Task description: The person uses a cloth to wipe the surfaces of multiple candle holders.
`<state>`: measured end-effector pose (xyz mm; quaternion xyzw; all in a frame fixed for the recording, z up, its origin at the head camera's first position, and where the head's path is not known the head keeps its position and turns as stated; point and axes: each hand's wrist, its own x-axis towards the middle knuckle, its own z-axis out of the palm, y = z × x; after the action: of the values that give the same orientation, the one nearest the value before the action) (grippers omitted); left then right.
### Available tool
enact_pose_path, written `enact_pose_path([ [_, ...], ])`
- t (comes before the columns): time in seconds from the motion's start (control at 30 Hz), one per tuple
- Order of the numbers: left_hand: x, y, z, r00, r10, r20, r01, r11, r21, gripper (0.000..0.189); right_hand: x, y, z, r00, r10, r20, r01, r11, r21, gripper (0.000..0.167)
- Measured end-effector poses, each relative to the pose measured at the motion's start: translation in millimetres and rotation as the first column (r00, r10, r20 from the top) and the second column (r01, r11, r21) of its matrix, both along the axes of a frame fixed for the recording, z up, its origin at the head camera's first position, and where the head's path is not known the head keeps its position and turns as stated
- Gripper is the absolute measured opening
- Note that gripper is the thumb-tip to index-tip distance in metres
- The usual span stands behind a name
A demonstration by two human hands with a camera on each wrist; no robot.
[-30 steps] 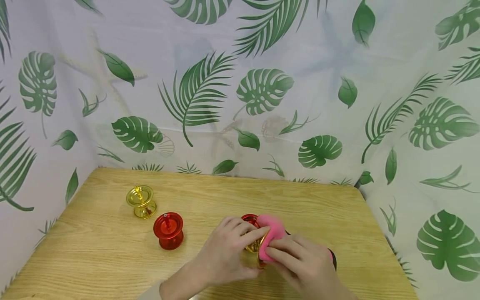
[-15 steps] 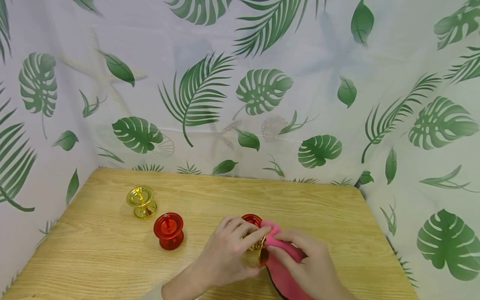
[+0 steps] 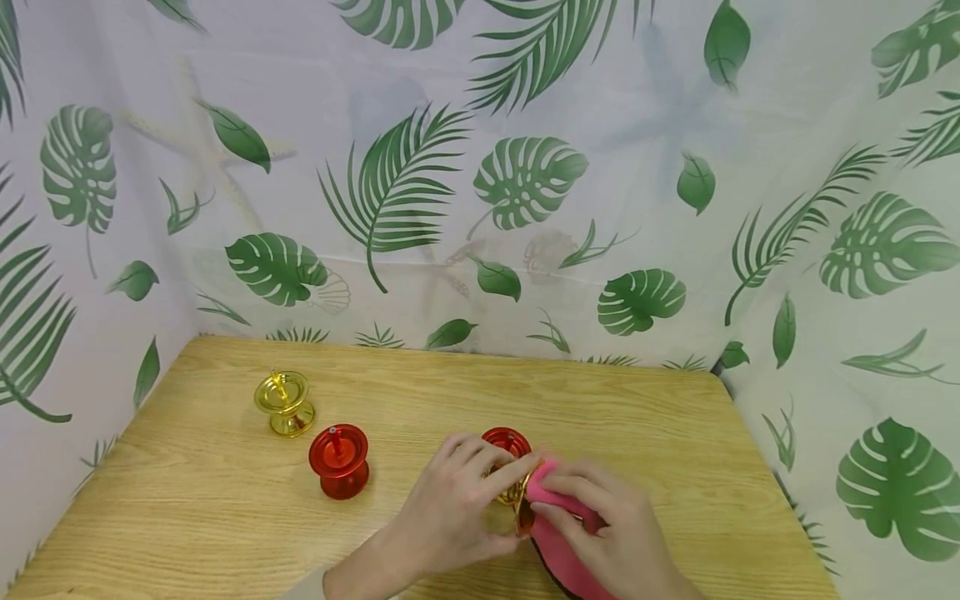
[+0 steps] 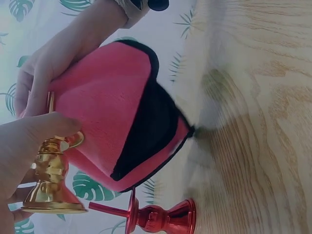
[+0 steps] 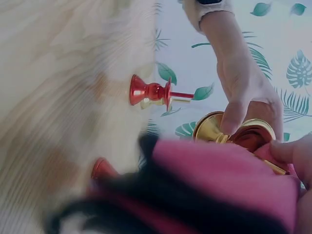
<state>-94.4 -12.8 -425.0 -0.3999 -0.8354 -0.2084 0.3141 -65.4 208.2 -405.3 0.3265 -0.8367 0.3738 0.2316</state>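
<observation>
Wood-grain desk [image 3: 187, 517] against a leaf-printed backdrop [image 3: 435, 75], two hands working close in.
The left hand [image 3: 452, 507] curls around a gold candlestick [image 4: 51, 165], held sideways above the desk, presumably so one end faces the right hand [image 3: 611, 517], which pinches a pink cloth [image 4: 105, 80] against it. Just beyond stands a nearby red candlestick [image 3: 505, 439]; off left, a second red candlestick [image 3: 341, 468] and farther gold candlestick [image 3: 291, 419] stand upright, apart, probably for working room.

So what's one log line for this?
left hand: grips gold candle holder; right hand: holds pink cloth against it; standing: two red holders, second gold holder
</observation>
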Motion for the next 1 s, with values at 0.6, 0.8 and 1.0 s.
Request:
enact_pose_path([
  [0.6,-1.1,-3.9,-2.9,0.998,-0.019,0.055,0.018,1.0,0.007,0.081,1.4,19,6.6,0.973,0.124,-0.195,-0.127,0.992,0.0,0.026],
  [0.8,-0.8,-6.3,-3.1,0.997,-0.016,0.077,0.016,1.0,-0.003,0.085,5.4,23,13.5,0.987,0.08,-0.138,-0.08,0.997,0.005,0.027],
  [1.0,0.2,-2.3,-4.7,0.999,-0.024,0.028,0.024,1.0,-0.001,0.084,2.3,16,9.5,0.993,0.052,-0.111,-0.047,0.998,0.047,0.028],
])
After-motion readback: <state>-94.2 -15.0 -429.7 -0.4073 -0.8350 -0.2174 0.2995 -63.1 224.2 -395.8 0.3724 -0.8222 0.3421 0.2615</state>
